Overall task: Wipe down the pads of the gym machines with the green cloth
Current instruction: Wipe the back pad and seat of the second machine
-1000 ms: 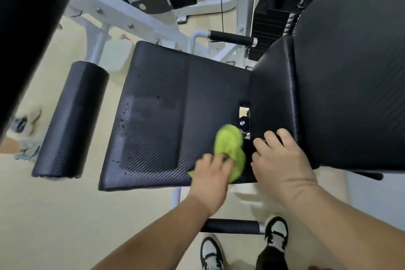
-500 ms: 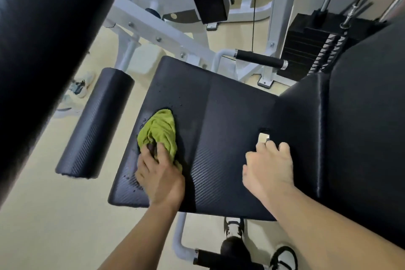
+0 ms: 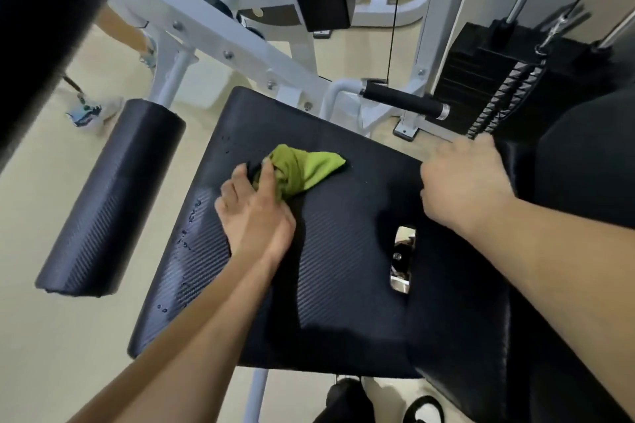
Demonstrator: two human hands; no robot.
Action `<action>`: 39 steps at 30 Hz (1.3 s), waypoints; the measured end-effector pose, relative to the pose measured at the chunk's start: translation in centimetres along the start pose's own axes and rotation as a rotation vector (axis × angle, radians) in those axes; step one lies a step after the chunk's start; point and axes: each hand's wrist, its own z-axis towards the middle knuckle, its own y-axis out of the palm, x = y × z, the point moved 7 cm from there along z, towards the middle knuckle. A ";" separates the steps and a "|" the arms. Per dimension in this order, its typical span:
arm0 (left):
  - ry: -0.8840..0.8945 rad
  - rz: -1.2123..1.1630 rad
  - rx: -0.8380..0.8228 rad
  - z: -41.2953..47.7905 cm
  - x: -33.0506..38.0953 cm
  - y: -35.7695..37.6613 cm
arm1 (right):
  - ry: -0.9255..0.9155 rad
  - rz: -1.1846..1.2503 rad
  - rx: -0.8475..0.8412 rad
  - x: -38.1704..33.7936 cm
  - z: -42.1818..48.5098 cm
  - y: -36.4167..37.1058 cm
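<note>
The black textured seat pad (image 3: 343, 285) of a gym machine fills the middle of the view. My left hand (image 3: 254, 213) presses a crumpled green cloth (image 3: 302, 166) onto the pad's upper part, fingers gripping the cloth's near end. Water droplets dot the pad's left edge. My right hand (image 3: 464, 182) rests on the pad's far right corner, fingers curled over the edge beside the black back pad (image 3: 584, 182). A black roller pad (image 3: 113, 196) hangs to the left of the seat.
A white steel frame (image 3: 240, 48) and a black handle grip (image 3: 402, 101) stand behind the seat. The weight stack (image 3: 491, 79) sits at the back right. Another person's sneakered foot (image 3: 86, 112) is on the beige floor at left. My own shoes (image 3: 422, 410) show below.
My left hand has swept the cloth from the seat's near right to its left side, then up toward the far edge. My right hand has shifted from near the seat gap to the far corner.
</note>
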 end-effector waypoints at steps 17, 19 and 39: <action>0.060 0.012 0.010 2.9 2.1 1.0 | -0.021 0.020 -0.092 -0.3 0.8 1.2; -0.102 0.019 0.035 2.9 -1.1 -0.1 | -0.021 0.026 -0.088 -0.2 0.8 1.0; 0.700 0.058 -0.234 -8.2 11.0 6.0 | -0.016 0.053 -0.119 -0.3 0.3 0.6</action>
